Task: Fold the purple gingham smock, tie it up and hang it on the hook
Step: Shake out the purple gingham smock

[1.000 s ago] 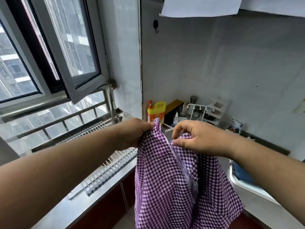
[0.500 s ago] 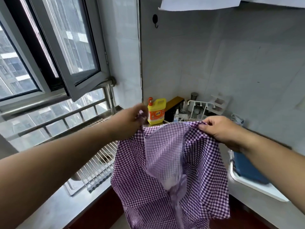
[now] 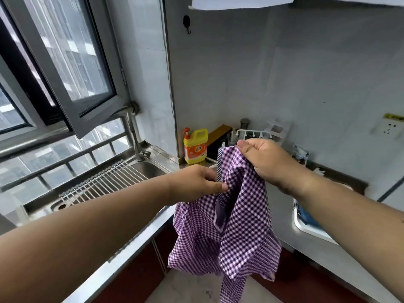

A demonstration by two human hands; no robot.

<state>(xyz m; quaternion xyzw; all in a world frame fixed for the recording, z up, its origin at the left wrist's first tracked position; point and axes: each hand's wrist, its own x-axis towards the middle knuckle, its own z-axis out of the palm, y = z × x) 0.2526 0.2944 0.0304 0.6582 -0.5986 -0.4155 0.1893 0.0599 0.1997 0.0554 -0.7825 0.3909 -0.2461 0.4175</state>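
Note:
The purple gingham smock hangs in the air in front of me, bunched and folded lengthwise over the counter corner. My right hand grips its top edge, held highest. My left hand pinches the cloth lower down on its left side, thumb pressed on the fabric. A strap end dangles at the bottom. The black hook sits high on the grey wall, far above both hands, with nothing on it.
A steel sink with a wire rack and tap lies to the left under an open window. A yellow detergent bottle and a small rack stand in the corner. A white tray sits on the right counter.
The smock was spread wide between both hands; now the hands have come together, gathering it into a narrower bundle. The left hand dropped lower on the cloth.

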